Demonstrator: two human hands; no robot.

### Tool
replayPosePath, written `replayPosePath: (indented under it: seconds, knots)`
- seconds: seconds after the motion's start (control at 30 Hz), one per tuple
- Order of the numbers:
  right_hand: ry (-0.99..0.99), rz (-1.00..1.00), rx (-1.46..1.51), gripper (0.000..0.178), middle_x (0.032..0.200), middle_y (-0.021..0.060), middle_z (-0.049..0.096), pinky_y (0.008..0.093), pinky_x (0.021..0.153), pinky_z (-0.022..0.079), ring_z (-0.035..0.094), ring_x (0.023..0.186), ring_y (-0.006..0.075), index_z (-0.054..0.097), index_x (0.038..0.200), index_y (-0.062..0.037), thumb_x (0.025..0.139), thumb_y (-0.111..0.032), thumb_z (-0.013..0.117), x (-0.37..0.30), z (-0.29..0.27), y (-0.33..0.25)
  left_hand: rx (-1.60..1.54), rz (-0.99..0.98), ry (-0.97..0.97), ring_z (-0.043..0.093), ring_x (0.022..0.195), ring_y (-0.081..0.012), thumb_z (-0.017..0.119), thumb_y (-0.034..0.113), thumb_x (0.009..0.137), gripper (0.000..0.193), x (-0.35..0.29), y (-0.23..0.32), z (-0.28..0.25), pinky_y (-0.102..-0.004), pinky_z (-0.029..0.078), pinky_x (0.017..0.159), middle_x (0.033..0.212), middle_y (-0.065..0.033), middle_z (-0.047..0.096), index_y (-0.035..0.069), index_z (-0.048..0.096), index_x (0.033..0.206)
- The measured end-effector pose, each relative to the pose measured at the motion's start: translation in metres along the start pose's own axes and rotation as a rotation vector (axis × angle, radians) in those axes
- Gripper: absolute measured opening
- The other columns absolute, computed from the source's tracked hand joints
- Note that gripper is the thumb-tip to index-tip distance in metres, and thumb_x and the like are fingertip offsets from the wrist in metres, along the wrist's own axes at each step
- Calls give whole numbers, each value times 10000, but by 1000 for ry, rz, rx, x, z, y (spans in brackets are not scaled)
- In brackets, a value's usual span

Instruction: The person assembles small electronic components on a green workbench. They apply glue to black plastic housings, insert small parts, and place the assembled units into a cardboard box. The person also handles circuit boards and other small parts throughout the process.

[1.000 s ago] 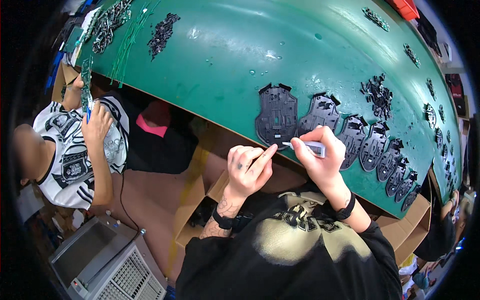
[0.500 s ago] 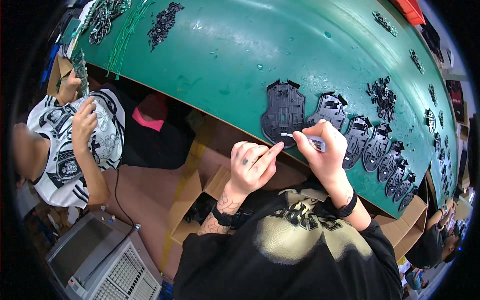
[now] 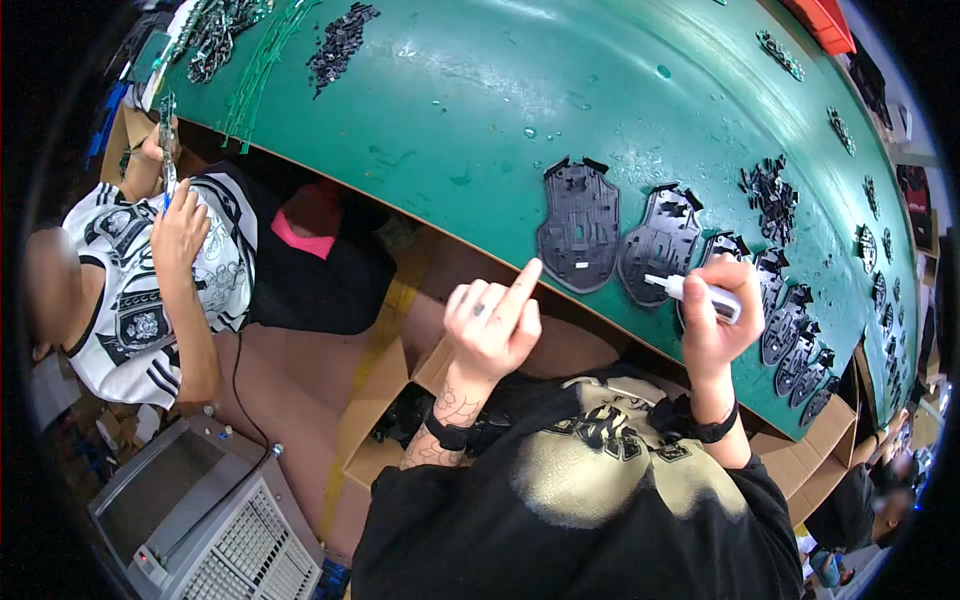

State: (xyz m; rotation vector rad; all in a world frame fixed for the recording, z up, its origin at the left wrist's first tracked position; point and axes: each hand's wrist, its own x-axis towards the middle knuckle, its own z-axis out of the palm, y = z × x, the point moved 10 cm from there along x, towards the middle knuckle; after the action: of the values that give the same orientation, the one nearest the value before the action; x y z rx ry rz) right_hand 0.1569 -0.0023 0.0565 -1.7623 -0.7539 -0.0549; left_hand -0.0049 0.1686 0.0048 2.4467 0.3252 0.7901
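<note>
Green table: we are looking down at a wide, shiny green table [image 3: 450, 150] in a workroom, its near edge running from upper left to lower right.
Black shells: a row of black plastic shells is lying along that edge; the first shell [image 3: 580, 225] is showing a small white patch, the second shell [image 3: 660, 235] is lying just right of it, and more shells [image 3: 785, 325] are trailing away to the right.
Right hand: our right hand [image 3: 722, 310] is gripping a small white bottle [image 3: 725, 303], fingers closed around it.
Bottle tip: its narrow tip [image 3: 656, 281] is pointing left over the lower part of the second shell; we cannot tell whether it is touching.
Left hand: our left hand [image 3: 490, 328] is holding nothing that we can see; its index finger is pointing toward the first shell, the others resting loosely curled.
Small pieces: a heap of small black pieces [image 3: 770, 200] is lying beyond the row.
Neighbour: at far left, a co-worker in a white patterned shirt [image 3: 150, 300] is holding a circuit board [image 3: 167, 120].
Step at the second shell: we are judging this to be lining up the bottle for a dab of liquid, perhaps glue.
Next touch: that is calling for a steady tip and a light squeeze.
</note>
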Motion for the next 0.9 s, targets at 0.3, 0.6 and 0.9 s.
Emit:
replayPosePath:
  seconds: [0.3, 0.6, 0.9]
  knots:
    - [74, 10, -97, 193, 790, 70, 601, 280, 624, 413, 522, 669, 147, 595, 877, 1, 830, -69, 768, -19, -40, 8, 107, 22, -1, 437, 544, -186, 653, 93, 775, 398, -9, -5, -3, -352, 354, 537, 608, 1, 417, 107, 743, 1162]
    - [2, 6, -229, 324, 857, 104, 629, 317, 678, 453, 570, 754, 223, 628, 945, -9, 714, -63, 848, -19, -35, 6, -169, 213, -167, 416, 461, -137, 670, 90, 748, 431, 2, 59, 18, -300, 360, 486, 542, 39, 421, 32, 720, 1172]
    - [-101, -101, -398, 419, 872, 61, 666, 388, 726, 456, 595, 781, 263, 653, 973, -74, 639, -147, 895, -24, -25, 2, -313, 124, -353, 463, 389, -131, 724, 186, 805, 558, 17, 81, 64, -303, 415, 442, 480, 23, 449, 5, 615, 1321]
